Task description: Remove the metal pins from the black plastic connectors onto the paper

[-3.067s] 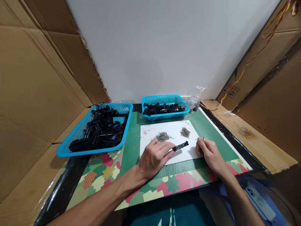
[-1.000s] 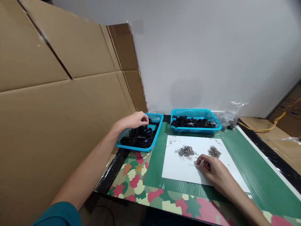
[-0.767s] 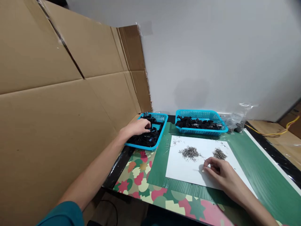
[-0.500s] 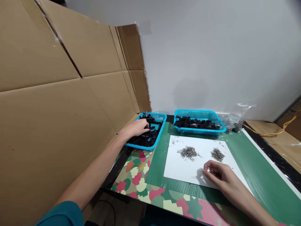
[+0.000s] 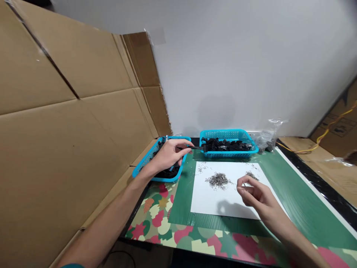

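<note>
My left hand [image 5: 174, 152] is closed on a slim black part [image 5: 198, 147] with a wider block at its far end. It hangs in the air above the left blue basket [image 5: 178, 178], which holds more black pieces. Over the white sheet [image 5: 203, 204], the thumb and forefinger of my right hand [image 5: 253, 191] are pinched together. A tiny thin metal piece [image 5: 244, 183] shows between those fingertips; its exact kind is too small to make out. Beside that hand lie a larger pile of small metal pieces [image 5: 219, 180] and a smaller pile [image 5: 251, 175], partly covered by the hand.
A second blue basket [image 5: 230, 154] of black pieces stands at the back by the wall. Clear plastic bags [image 5: 267, 139] sit right of it. A tall cardboard panel [image 5: 83, 149] walls off the left side. Yellow wires [image 5: 318, 143] run along the right.
My left hand has come up out of the left basket and moved right, now with the black part in it. The right hand has risen slightly, still pinched. The view has shifted a little.
</note>
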### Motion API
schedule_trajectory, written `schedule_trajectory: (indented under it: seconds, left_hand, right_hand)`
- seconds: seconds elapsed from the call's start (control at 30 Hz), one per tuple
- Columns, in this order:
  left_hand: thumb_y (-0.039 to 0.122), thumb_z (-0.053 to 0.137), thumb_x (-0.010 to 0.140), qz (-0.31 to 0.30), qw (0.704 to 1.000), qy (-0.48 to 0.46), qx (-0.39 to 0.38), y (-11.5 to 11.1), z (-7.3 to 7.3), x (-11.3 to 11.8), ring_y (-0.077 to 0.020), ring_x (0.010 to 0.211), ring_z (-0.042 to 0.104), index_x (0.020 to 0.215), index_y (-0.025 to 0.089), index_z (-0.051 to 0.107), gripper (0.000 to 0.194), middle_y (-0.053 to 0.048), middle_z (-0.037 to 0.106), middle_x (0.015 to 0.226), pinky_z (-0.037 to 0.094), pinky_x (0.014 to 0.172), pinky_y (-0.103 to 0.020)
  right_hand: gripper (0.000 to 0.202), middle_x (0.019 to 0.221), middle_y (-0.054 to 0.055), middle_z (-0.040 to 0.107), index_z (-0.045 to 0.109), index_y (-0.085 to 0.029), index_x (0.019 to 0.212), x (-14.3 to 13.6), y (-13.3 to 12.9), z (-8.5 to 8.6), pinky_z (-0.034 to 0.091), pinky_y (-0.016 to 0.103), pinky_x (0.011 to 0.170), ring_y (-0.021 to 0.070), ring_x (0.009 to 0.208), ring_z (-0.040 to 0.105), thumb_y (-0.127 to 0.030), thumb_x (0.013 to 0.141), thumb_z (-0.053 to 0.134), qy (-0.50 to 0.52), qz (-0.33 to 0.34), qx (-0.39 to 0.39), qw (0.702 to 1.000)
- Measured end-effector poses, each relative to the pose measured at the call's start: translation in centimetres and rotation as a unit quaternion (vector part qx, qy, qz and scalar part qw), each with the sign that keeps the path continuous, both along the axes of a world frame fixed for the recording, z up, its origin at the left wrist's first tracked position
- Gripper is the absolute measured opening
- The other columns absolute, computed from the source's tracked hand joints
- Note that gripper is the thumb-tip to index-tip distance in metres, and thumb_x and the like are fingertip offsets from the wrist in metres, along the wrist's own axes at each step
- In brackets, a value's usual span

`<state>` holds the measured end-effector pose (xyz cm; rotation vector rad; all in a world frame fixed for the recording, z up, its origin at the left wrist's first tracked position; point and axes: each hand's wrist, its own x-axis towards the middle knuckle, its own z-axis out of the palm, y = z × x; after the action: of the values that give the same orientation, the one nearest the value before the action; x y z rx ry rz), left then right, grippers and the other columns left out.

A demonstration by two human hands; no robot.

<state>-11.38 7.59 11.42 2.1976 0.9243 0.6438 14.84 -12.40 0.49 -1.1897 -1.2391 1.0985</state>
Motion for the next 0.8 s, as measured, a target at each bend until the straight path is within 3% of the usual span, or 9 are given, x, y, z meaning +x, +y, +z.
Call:
schedule_trajectory:
  seconds: [0.17, 0.27, 0.4, 0.5, 0.67, 0.8]
  left_hand:
    - [0.04, 0.071, 0.097, -0.158, 0.967, -0.124, -0.158, -4.1, -2.2, 5.2, -0.0094, 0.054, 0.063, 0.114, 0.017, 0.071, 0.029, -0.01, 0.079, 0.099, 0.045, 0.048, -0.022]
    - [0.045, 0.076, 0.094, -0.215, 0.93, -0.183, -0.233, -5.6, -4.4, 7.3, -0.0089, 0.056, 0.061, 0.115, 0.015, 0.069, 0.037, -0.012, 0.076, 0.1, 0.043, 0.047, -0.021]
    - [0.042, 0.089, 0.082, -0.234, 0.906, -0.237, -0.262, -6.6, -7.3, 8.6, -0.0059, 0.062, 0.054, 0.111, 0.017, 0.063, 0.047, -0.005, 0.068, 0.101, 0.044, 0.055, -0.02]
    - [0.036, 0.096, 0.074, -0.237, 0.901, -0.234, -0.278, -7.2, -8.7, 8.6, -0.004, 0.064, 0.05, 0.113, 0.02, 0.06, 0.055, -0.001, 0.061, 0.102, 0.04, 0.058, -0.019]
    - [0.035, 0.09, 0.081, -0.219, 0.902, -0.217, -0.302, -7.5, -9.1, 7.9, -0.0064, 0.073, 0.06, 0.113, 0.019, 0.062, 0.045, -0.007, 0.062, 0.12, 0.049, 0.065, -0.02]
    - [0.043, 0.079, 0.092, -0.226, 0.894, -0.186, -0.34, -6.7, -9.2, 7.6, -0.0108, 0.055, 0.068, 0.11, 0.014, 0.063, 0.037, -0.014, 0.072, 0.113, 0.043, 0.044, -0.019]
  right_hand:
    - [0.028, 0.074, -0.004, 0.037, 0.054, -0.024, 0.095, -0.9, 0.7, 1.2, 0.031, 0.028, 0.059, 0.0144, 0.065, 0.032, -0.05, 0.1, 0.065, 0.14, -0.083, 0.091, 0.982]
    - [0.026, 0.078, -0.004, 0.036, 0.052, -0.025, 0.096, -1.2, 0.4, 1.2, 0.033, 0.028, 0.06, 0.0143, 0.066, 0.031, -0.048, 0.102, 0.062, 0.189, -0.087, 0.108, 0.972]
    - [0.024, 0.084, -0.002, 0.041, 0.053, -0.025, 0.099, -1.6, -0.6, 0.4, 0.036, 0.028, 0.063, 0.0146, 0.07, 0.037, -0.047, 0.104, 0.061, 0.157, -0.064, 0.097, 0.981]
    - [0.025, 0.085, -0.001, 0.046, 0.055, -0.023, 0.097, -2.1, -1.1, -0.1, 0.039, 0.028, 0.067, 0.0154, 0.074, 0.042, -0.047, 0.104, 0.061, 0.093, -0.057, 0.076, 0.991]
    - [0.026, 0.086, 0.0, 0.051, 0.057, -0.022, 0.091, -2.7, -1.0, -0.1, 0.04, 0.027, 0.068, 0.0149, 0.076, 0.046, -0.043, 0.105, 0.06, 0.038, -0.073, 0.077, 0.994]
    - [0.028, 0.083, 0.001, 0.055, 0.062, -0.02, 0.088, -2.1, -0.7, -0.4, 0.043, 0.027, 0.071, 0.0157, 0.078, 0.051, -0.044, 0.103, 0.064, -0.001, -0.085, 0.072, 0.994]
